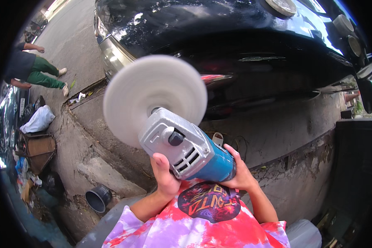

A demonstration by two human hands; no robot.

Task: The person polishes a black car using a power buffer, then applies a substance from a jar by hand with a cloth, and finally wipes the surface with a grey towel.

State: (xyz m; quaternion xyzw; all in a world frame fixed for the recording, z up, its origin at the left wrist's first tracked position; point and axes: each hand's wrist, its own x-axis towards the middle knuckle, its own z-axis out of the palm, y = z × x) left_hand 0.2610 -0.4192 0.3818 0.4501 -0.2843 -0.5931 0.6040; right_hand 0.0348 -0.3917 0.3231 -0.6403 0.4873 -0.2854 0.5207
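I hold a blue and silver angle polisher (187,152) in front of my chest. Its round white polishing pad (133,102) is blurred, as if spinning. My left hand (166,176) grips beside the silver gear head, with its thumb up and its fingers largely hidden behind the tool. Around the blue motor housing wraps my right hand (241,173). Beyond the pad stands a glossy black car (260,46) with pale streaks on its side and a red lamp (215,78). Whether the pad touches the bodywork I cannot tell.
Round tins (283,6) rest on the car at the upper right. To the left lie a black bucket (98,198), a worn chair (40,148) and a white sack (38,119). A person in green trousers (45,73) is at the far left. The concrete has a raised broken edge (111,173).
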